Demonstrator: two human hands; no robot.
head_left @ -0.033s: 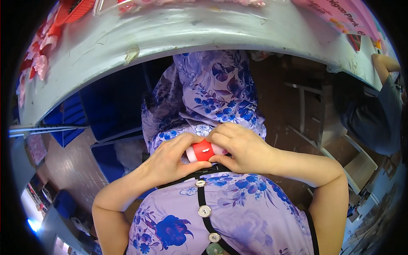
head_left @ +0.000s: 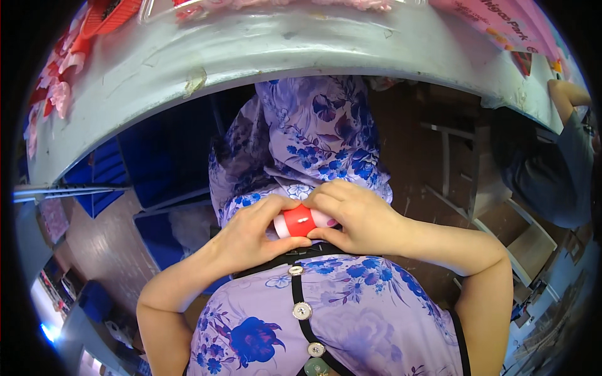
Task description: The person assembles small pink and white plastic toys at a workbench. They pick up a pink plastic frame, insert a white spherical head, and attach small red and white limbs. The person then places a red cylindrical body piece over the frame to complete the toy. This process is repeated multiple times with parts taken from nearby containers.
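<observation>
In my lap, at the waist, a small pale pink cylinder with a red band (head_left: pixel 299 221) lies crosswise between my hands. A small white mark shows on the band. My left hand (head_left: pixel 260 227) grips its left end, thumb on the near side and fingers on the far side. From the other side my right hand (head_left: pixel 354 216) pinches the right part the same way, with the thumb and fingertips against the red band. A dark pink spot shows at the cylinder's right end. My fingers hide part of both ends.
Beyond my knees runs a pale, worn table (head_left: pixel 282 50). A red basket (head_left: pixel 111 15), pink flower-like pieces (head_left: pixel 59 97) and a pink printed package (head_left: pixel 501 22) lie on it. Blue crates (head_left: pixel 166 147) stand at left, a wooden stool (head_left: pixel 517 241) at right. Another person's arm (head_left: pixel 569 97) shows far right.
The white mark on the red band looks slightly smaller and a touch higher, as if the cylinder has turned a little. Both hands keep nearly the same place and grip.
</observation>
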